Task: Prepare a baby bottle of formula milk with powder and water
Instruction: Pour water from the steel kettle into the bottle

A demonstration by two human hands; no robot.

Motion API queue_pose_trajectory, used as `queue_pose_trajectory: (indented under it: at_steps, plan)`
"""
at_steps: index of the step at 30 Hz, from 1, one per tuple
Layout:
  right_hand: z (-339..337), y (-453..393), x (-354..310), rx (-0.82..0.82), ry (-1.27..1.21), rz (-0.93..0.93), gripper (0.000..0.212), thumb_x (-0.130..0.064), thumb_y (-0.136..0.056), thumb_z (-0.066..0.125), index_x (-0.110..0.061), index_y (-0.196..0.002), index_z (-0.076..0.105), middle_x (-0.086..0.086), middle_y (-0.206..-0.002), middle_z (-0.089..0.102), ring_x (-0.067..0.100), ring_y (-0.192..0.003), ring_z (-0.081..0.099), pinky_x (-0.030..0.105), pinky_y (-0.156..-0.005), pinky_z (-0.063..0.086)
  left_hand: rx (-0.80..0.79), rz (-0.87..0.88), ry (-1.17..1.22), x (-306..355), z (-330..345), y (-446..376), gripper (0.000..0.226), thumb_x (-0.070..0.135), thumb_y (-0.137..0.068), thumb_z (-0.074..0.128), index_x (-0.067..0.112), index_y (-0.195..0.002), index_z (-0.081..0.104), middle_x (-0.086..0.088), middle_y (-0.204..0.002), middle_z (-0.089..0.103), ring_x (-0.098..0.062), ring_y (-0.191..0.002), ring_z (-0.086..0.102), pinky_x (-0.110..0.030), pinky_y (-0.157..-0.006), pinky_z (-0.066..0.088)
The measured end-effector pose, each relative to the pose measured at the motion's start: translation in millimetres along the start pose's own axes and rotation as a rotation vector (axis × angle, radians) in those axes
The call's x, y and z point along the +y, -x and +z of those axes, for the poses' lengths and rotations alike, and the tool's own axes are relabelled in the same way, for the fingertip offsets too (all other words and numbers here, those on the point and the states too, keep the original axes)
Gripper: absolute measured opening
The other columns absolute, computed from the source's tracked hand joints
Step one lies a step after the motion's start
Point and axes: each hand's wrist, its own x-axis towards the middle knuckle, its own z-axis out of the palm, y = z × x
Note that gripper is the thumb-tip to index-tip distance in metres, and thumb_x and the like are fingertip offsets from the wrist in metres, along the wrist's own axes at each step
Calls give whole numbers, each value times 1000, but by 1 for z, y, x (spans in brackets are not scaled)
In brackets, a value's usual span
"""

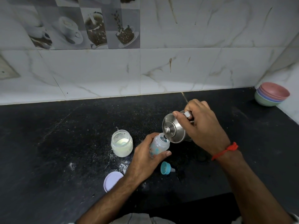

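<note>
Baby bottle (159, 145): it is held a little above or on the black counter (64, 135), at the middle of the view; I cannot tell if its base touches the counter. Its open mouth looks up and a little to the right, toward the jug.
Bottle axis: tilted, the mouth leans to the right and the base goes down to the left into the palm.
Left hand (144, 159): wrapped around the lower body of the bottle, thumb across the front, fingers behind; the hold looks firm.
Steel jug (175, 129): small, with lid on, tipped to the left so that its spout is just over the bottle mouth, touching or almost touching it. Water flow is too small to see.
Right hand (200, 125): closed on the jug handle, with the thumb pressed over the top near the lid.
Key relation: the spout is directly over the mouth; in my judgement the pour depends on keeping these two in line.
Nipple cap (166, 168): teal, lying on its side just below the left hand, nearer to it.
Powder jar (122, 143): open, left of the bottle, near.
Jar lid (112, 181): flat on the counter, beside the left forearm.
Spilled powder (123, 167): scattered between the jar and its lid.
</note>
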Motion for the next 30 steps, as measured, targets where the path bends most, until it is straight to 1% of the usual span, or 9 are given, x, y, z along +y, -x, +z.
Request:
queue_pose_trajectory:
  at_steps: [2,5,10,14,18,24,27,30]
  plan:
    - [-2,-2,-4,-8,19,-18,34,-44,-100,55,-26,-75,39,-13,-77,40,12,-83,38,18,-63,31,-4,-11,6,-1,0,0,56,43,-81,86,50,-125,52,18,-122,68,-1,-114,64,-19,-90,56]
    - [-3,-3,-9,-11,40,-56,34,-47,-99,52,-28,-75,37,-15,-77,39,12,-83,38,18,-63,32,-6,-17,18,-2,-1,0,58,44,-81,86,44,-129,54,17,-121,68,-2,-113,64,-18,-88,55]
    - [-5,-5,-10,7,69,-104,33,-47,-99,53,-26,-77,39,-16,-79,38,12,-84,37,17,-64,32,-3,-18,20,-2,-2,-1,56,44,-80,86,56,-121,50,18,-121,68,-1,-113,64,-21,-91,56]
    - [-8,-5,-11,35,67,-127,33,-45,-100,55,-25,-78,41,-14,-80,39,14,-84,39,16,-64,35,-3,-24,8,-1,-1,-1,55,45,-80,86,58,-119,49,19,-122,68,-1,-114,64,-25,-93,57]
    - [-11,-5,-13,43,81,-151,33,-44,-100,56,-24,-78,41,-11,-82,42,15,-84,39,16,-65,35,-2,-26,0,-2,0,-1,56,45,-80,86,56,-120,48,19,-122,68,-2,-115,63,-27,-95,57]
    - [-14,-5,-13,50,102,-182,33,-44,-100,56,-26,-79,38,-7,-83,44,17,-85,40,19,-66,36,-8,-42,-15,-5,1,-1,58,46,-79,86,54,-123,49,20,-122,67,-1,-116,62,-23,-95,55]
    - [-15,-5,-13,56,124,-206,32,-45,-101,54,-27,-80,38,-6,-84,45,18,-86,41,21,-70,34,-7,-44,-30,-6,2,-1,57,46,-79,86,59,-118,47,22,-122,66,2,-116,60,-17,-92,52]
    - [-14,-5,-14,64,134,-228,31,-45,-101,53,-27,-81,38,-7,-84,44,18,-85,41,21,-73,31,-8,-45,-38,-7,3,0,57,46,-79,86,59,-118,47,22,-123,66,3,-116,60,-11,-90,50]
